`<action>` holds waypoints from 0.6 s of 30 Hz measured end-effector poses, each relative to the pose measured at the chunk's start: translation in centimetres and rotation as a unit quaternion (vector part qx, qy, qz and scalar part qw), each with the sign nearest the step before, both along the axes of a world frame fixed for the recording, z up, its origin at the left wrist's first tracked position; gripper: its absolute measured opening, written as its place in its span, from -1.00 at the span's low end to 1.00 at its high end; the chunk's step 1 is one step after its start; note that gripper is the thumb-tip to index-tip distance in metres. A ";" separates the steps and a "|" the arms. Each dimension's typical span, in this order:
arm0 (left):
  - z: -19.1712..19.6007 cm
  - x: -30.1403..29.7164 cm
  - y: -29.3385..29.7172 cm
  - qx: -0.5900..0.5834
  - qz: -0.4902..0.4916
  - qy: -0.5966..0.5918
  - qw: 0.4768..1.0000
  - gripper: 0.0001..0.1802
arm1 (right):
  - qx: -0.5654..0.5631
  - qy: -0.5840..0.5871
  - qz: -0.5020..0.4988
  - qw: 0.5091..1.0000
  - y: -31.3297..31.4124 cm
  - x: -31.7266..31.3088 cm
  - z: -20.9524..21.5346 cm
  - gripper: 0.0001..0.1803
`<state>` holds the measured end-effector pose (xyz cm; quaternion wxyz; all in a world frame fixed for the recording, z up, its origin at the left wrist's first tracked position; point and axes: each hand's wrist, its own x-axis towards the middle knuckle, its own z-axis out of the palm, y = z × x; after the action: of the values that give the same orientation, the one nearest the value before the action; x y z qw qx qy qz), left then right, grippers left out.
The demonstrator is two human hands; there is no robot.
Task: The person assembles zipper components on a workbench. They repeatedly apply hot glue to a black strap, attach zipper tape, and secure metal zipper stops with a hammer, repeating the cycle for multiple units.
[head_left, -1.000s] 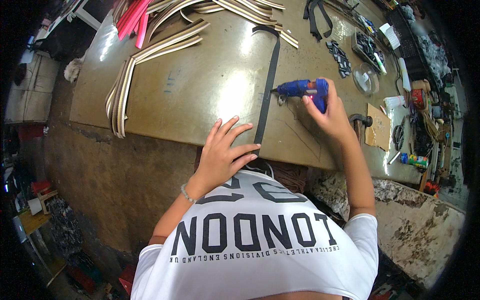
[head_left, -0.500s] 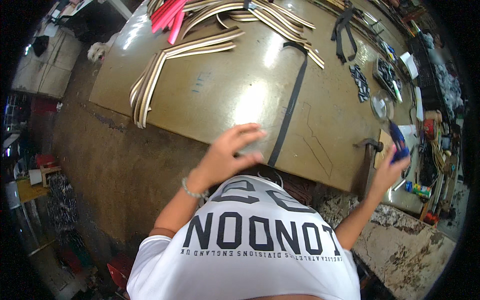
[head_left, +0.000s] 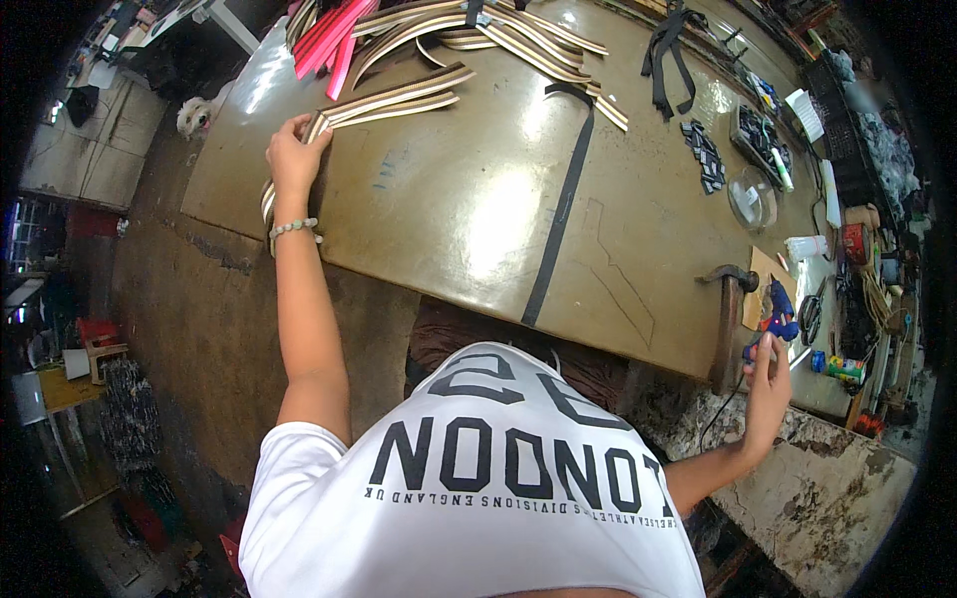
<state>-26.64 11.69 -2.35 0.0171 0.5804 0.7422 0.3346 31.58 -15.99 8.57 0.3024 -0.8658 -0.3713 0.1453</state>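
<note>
At the table's left edge, my left hand [head_left: 293, 164] has its thumb and fingers closed around the bend of a bundle of striped straps [head_left: 404, 100] in brown, cream and black. The wrist and hand hide part of the bundle, whose other end hangs at the edge. Far to the right, the fingers of my right hand [head_left: 768, 384] are closed at the handle end of a blue glue gun [head_left: 781, 314]. The glue gun sits over a piece of cardboard [head_left: 755, 289], and a dark cord trails below it. One black strap [head_left: 563, 214] lies lengthwise between my hands.
More striped straps [head_left: 518, 40] and pink straps [head_left: 334, 45] are heaped at the far side. A hammer-like tool [head_left: 731, 319] stands at the right edge, near small black buckles [head_left: 704, 154], a clear round dish [head_left: 750, 199] and black straps [head_left: 670, 60]. A white dog [head_left: 194, 115] is beyond the left edge.
My left hand has moved from the table's front edge left and away onto the striped straps. My right hand has lowered the glue gun toward the cardboard.
</note>
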 end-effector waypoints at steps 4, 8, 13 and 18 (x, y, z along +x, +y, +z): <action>5.6 3.0 -1.4 0.058 -0.070 -0.180 0.980 -0.51 | 0.100 -0.008 0.042 0.994 3.0 -2.8 0.8 -0.55; 14.6 10.2 -6.4 0.050 -0.303 -0.307 0.901 -0.70 | 0.271 -0.018 0.181 0.945 6.6 -9.1 1.5 -0.64; 20.9 18.1 -13.0 0.053 -0.485 -0.209 0.848 -0.74 | 0.459 -0.197 0.369 0.784 12.0 -15.5 4.0 -0.44; 17.4 20.8 -11.7 0.051 -0.493 -0.281 0.822 -0.78 | 0.386 0.177 0.358 0.832 12.9 -17.7 1.9 -0.54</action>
<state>-5.79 -0.05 15.06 0.3578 0.7498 0.3021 0.4675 13.84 -3.09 10.44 0.5993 -0.4452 -0.6210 0.2389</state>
